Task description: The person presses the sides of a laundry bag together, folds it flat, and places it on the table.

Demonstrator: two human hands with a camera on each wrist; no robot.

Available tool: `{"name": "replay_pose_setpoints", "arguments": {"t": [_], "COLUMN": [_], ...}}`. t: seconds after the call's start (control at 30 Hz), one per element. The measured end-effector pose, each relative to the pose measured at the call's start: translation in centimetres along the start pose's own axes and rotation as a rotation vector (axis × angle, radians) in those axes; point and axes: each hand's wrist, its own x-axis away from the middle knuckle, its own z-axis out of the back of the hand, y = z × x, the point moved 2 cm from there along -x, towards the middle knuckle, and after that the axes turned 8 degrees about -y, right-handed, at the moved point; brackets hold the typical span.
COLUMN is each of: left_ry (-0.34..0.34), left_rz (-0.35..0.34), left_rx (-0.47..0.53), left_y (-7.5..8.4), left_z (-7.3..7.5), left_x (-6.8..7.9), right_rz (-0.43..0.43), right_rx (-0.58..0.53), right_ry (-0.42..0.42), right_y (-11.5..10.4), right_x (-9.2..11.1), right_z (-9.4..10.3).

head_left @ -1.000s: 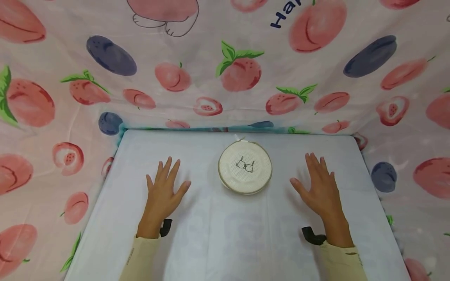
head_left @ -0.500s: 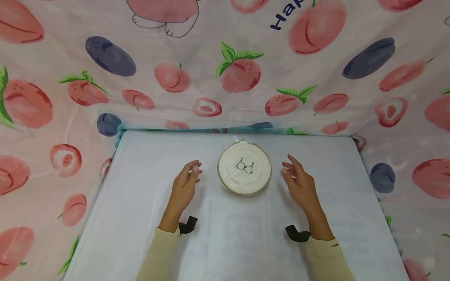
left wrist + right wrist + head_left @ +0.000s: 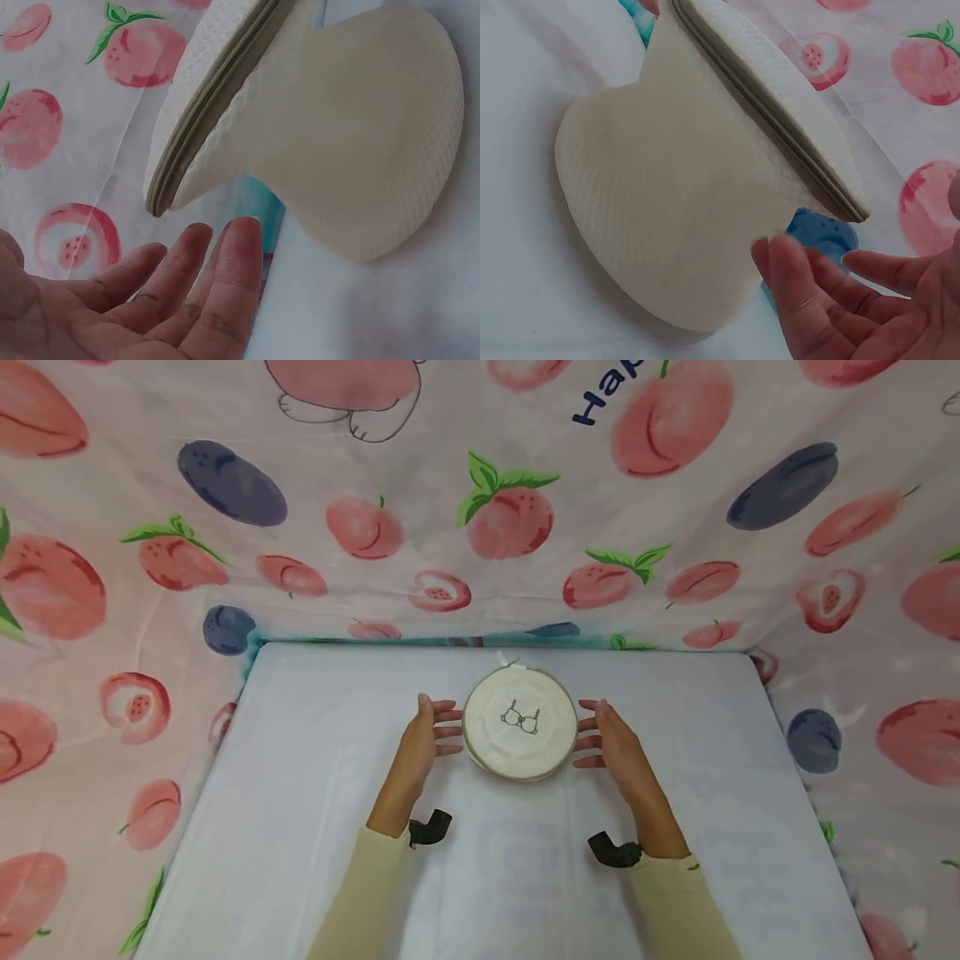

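A round cream mesh bra wash bag (image 3: 519, 753) stands on the table, a small bra outline printed on its top. Both wrist views show its narrow waist, with a broad lower end resting on the cloth. A zipper (image 3: 214, 105) runs around the upper rim. At the bag's left side is my left hand (image 3: 422, 742), fingers loosely extended towards it; its fingertips (image 3: 241, 234) look slightly apart from the mesh. My right hand (image 3: 618, 745) is on the opposite side, fingers loosely bent. Whether its fingertips (image 3: 786, 255) touch the bag, I cannot tell. Neither hand holds anything.
The table (image 3: 495, 885) is covered in white cloth. A peach-print curtain (image 3: 420, 468) rises behind it and along both sides. On each wrist sits a black bracket, the left bracket (image 3: 431, 827) and the right bracket (image 3: 613, 850).
Both hands have moved inward from wide apart with spread fingers, and now flank the bag with fingers pointing towards it. The bag has stayed in place.
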Motion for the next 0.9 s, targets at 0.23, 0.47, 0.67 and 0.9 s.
{"name": "replay_pose_setpoints", "arguments": {"t": [0.23, 0.47, 0.67, 0.9], "left_ry": [0.018, 0.000, -0.024, -0.041], "left_rz": [0.078, 0.107, 0.098, 0.085], "left_rx": [-0.010, -0.022, 0.025, 0.050], "left_y": [-0.4, -0.6, -0.9, -1.0], "left_z": [-1.1, -2.2, -2.7, -2.9], "left_x": [-1.0, -1.5, -1.8, -1.8], "right_rz": [-0.005, 0.015, -0.016, 0.019], "right_rx": [-0.094, -0.084, -0.045, -0.227], "right_ry": [0.013, 0.025, 0.035, -0.003], "right_y": [0.3, 0.2, 0.6, 0.7], "right_x": [-0.1, -0.7, -0.9, -1.2], "right_z": [-0.9, -1.7, -2.1, -2.4]}}
